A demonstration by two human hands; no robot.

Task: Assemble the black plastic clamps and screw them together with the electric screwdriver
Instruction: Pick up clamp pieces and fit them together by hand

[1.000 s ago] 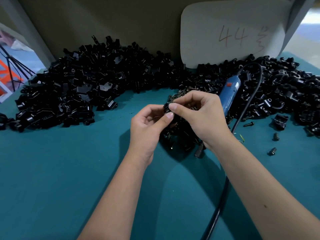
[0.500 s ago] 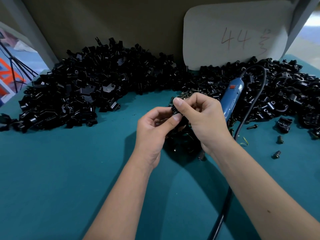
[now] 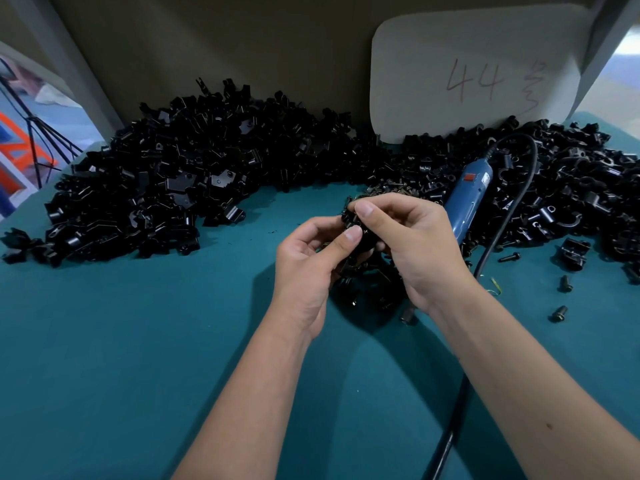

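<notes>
Above teal table [image 3: 121, 358], both hands' fingers [image 3: 353, 233] pinch one black clamp [image 3: 363, 233] before beige wall [image 3: 277, 46].

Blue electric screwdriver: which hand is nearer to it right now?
Right. The right hand sits just beside the electric screwdriver, not touching it; the left hand is farther off. Both grip a black clamp.

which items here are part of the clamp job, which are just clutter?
Job: clamp held by left hand and right hand; clamp piles; loose screws; blue screwdriver.
Clutter: white board marked 44; orange frame.
</notes>
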